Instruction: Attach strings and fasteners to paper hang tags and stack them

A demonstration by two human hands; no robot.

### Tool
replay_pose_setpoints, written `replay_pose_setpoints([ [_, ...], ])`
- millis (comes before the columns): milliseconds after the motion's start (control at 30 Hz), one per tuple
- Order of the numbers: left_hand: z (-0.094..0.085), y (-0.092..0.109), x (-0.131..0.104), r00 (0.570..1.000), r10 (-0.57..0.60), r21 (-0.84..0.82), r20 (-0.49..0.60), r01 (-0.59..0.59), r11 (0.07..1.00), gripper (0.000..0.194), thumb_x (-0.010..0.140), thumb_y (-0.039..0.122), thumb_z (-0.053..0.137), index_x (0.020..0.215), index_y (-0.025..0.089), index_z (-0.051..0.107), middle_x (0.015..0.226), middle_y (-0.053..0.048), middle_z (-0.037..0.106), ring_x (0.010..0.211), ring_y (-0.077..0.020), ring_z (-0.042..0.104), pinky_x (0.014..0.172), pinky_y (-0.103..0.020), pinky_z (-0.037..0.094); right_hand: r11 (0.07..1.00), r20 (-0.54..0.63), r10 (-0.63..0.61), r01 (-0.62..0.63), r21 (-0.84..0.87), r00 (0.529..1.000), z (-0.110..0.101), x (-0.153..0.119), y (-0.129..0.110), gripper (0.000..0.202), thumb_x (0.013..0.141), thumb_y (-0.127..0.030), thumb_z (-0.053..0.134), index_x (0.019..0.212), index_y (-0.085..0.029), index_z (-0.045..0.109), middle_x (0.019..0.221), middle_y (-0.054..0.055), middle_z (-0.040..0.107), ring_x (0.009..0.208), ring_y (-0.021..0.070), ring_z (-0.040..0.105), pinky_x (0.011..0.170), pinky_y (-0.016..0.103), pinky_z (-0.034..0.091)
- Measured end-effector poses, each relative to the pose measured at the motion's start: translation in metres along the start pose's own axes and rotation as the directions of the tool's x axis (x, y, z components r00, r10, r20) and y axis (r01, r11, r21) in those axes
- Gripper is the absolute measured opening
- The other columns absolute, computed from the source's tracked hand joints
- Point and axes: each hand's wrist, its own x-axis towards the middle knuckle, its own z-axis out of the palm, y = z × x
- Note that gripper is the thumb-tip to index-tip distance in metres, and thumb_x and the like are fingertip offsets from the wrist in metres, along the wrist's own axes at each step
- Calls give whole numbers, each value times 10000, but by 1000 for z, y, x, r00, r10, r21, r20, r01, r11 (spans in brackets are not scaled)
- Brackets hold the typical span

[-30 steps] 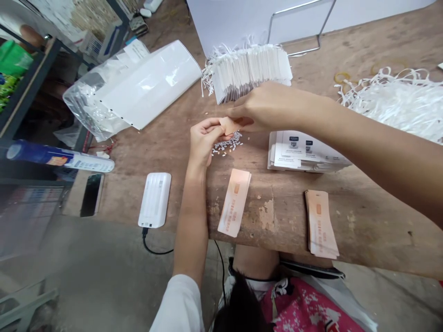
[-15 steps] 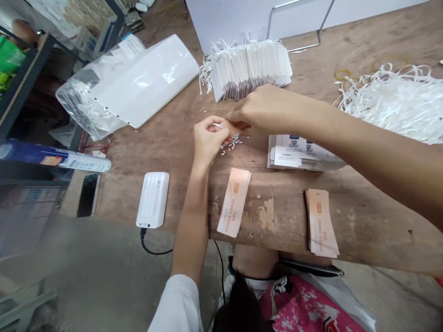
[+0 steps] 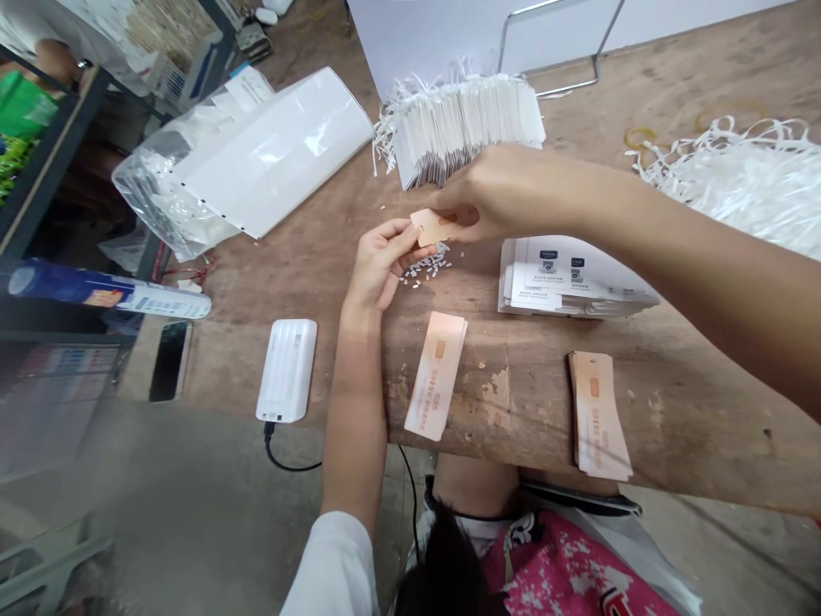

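An orange card (image 3: pixel 431 226) is held between both hands above the wooden table. My left hand (image 3: pixel 383 261) pinches its left end, while my right hand (image 3: pixel 478 201) grips the right part from above. Small pale bits (image 3: pixel 431 263) lie scattered beneath. Nearer my body sit two stacks of orange cards, one in the middle (image 3: pixel 437 375) and one on the right (image 3: pixel 599 415). White printed cards (image 3: pixel 570 278) are piled under my right forearm. Behind my hands stands a row of folded white tags (image 3: pixel 468 120) with strings.
A bundle of white strings (image 3: pixel 750 184) lies at the right. Left are a plastic-wrapped white packet (image 3: pixel 275 154), a blue-and-white tube (image 3: pixel 109 289), a phone (image 3: pixel 170 361) and a cabled white power bank (image 3: pixel 286 370). A person's arm (image 3: pixel 55 60) shows at the top left.
My left hand has shifted slightly down and opened out a little. The orange card between my hands is turned so more of its face shows.
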Motion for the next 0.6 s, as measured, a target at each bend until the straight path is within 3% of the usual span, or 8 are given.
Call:
replay_pose_setpoints([
  [133,0,-4,2,1000,18,87,-10,-17,996,182,725,316,736,833,193,656,784,-1,706,685,-144,718,586,-208,577,997,8,36,-35,-69,999,3,0,2,253,896,-330,432,798,-188,617,726,69,638,614,139,458,613,296,292],
  [300,6,-7,2,998,46,142,-50,-39,989,158,723,216,655,880,204,676,767,12,719,488,-113,659,417,-187,491,992,34,70,-66,-108,997,7,1,1,250,892,-316,436,850,-177,639,810,109,683,636,161,503,595,307,264],
  [467,13,-7,1,988,114,178,-107,-93,980,93,710,165,638,793,193,669,707,22,696,633,-129,689,552,-211,558,991,16,54,-52,-125,998,6,1,-2,279,905,-319,427,800,-176,642,733,97,665,593,153,476,580,311,245],
  [600,15,-10,4,972,177,250,-154,-135,959,54,707,139,641,706,192,630,619,52,627,601,-96,640,617,-212,557,989,55,49,-41,-143,997,2,3,-8,188,829,-167,460,800,-179,645,771,96,687,618,165,506,575,311,236],
])
